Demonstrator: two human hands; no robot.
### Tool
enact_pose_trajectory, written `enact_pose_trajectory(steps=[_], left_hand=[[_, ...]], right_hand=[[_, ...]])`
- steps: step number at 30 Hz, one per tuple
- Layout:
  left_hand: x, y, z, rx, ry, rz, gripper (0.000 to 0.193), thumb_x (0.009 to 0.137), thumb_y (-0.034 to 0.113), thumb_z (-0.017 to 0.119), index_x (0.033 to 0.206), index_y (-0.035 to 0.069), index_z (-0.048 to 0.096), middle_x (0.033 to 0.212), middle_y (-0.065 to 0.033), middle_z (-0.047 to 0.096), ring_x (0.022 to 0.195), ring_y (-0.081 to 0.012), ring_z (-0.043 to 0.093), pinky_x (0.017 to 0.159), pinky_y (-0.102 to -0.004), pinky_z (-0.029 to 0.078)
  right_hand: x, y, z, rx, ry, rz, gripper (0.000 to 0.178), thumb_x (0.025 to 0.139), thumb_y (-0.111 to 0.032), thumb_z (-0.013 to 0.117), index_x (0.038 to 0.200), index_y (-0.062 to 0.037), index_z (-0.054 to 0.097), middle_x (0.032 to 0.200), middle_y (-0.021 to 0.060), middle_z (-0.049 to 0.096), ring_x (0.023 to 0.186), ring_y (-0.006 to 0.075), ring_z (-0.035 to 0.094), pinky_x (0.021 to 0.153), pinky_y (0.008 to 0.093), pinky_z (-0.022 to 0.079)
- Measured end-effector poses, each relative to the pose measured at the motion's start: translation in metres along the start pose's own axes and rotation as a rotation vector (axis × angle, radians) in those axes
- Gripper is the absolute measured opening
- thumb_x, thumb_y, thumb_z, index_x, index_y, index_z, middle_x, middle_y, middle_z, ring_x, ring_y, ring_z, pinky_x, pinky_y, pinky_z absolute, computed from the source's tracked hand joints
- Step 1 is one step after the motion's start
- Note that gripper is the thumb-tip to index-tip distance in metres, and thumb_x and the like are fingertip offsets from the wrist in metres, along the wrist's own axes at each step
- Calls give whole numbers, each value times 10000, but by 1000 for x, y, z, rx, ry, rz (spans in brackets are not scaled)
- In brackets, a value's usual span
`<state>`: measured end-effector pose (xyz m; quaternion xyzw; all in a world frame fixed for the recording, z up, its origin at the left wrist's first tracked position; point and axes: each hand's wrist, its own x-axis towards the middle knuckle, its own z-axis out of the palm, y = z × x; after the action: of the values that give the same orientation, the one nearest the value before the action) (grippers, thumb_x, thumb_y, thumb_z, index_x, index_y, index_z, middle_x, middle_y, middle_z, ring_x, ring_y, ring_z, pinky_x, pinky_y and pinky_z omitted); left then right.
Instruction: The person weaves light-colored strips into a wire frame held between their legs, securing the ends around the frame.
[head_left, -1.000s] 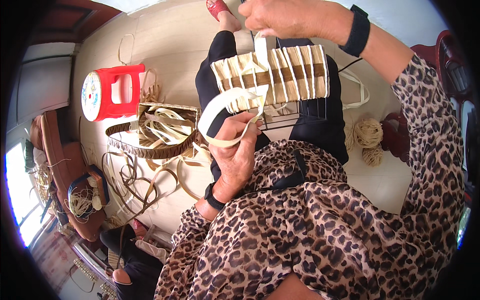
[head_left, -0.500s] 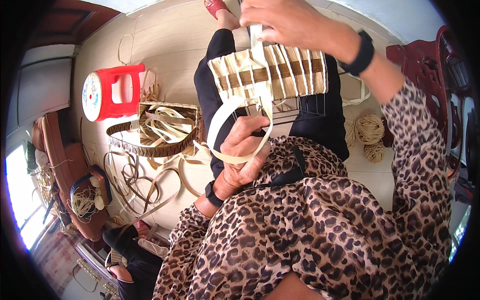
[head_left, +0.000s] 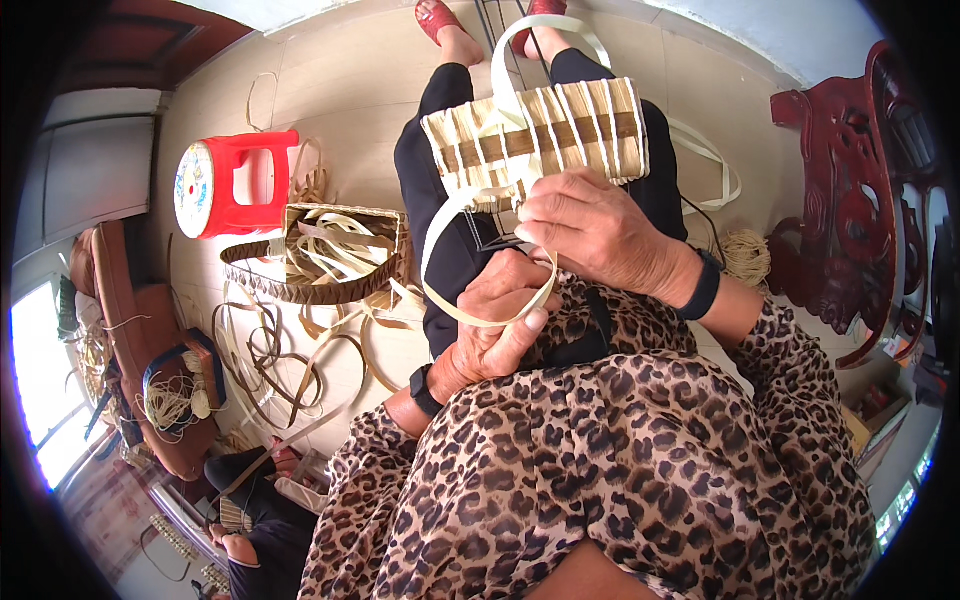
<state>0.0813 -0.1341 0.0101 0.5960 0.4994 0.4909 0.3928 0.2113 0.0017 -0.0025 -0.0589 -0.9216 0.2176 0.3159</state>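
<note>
A woven panel (head_left: 590, 125) of cream strips with a brown band, bound by white cords, rests across my knees on a black wire frame (head_left: 490, 240). A long cream strip (head_left: 437, 255) wraps the panel and loops down across my left hand (head_left: 500, 310). That hand is closed around the lower part of the frame; its fingertips are partly hidden. My right hand (head_left: 605, 230) is closed at the panel's near edge, fingertips pinched on the strip beside the frame. The strip's other part (head_left: 580, 28) arcs loosely beyond the panel.
Left on the floor are a red stool (head_left: 245, 185) on its side, a woven basket (head_left: 395, 235) full of strips, and tangled brown strips (head_left: 265, 350). A carved dark-red chair (head_left: 840, 200) and cord bundles (head_left: 745, 257) are on the right. Another person (head_left: 270, 530) sits lower left.
My right hand has let go of the strip beyond the panel and come down to the panel's near edge. The strip's far part now curls loose. My left hand has hardly moved.
</note>
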Motion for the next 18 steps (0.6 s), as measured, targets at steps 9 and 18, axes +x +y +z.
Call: enact_pose_trajectory(steps=[9, 18], left_hand=[[0, -13, -5, 355, 210, -17, 261, 706, -39, 562, 964, -3, 576, 968, -163, 586, 833, -263, 588, 732, -331, 469], [13, -20, -15, 702, 6, 238, 303, 624, 27, 655, 926, 22, 620, 1041, -116, 588, 1014, -338, 530, 862, -417, 438]], right_hand=[[-9, -10, -1, 115, 18, 76, 164, 670, -161, 737, 759, -158, 600, 777, -39, 626, 732, 95, 577, 734, 270, 458], [14, -38, -30, 667, -124, 48, 135, 761, -167, 663, 873, -115, 608, 768, 14, 554, 756, 195, 551, 713, 321, 447]])
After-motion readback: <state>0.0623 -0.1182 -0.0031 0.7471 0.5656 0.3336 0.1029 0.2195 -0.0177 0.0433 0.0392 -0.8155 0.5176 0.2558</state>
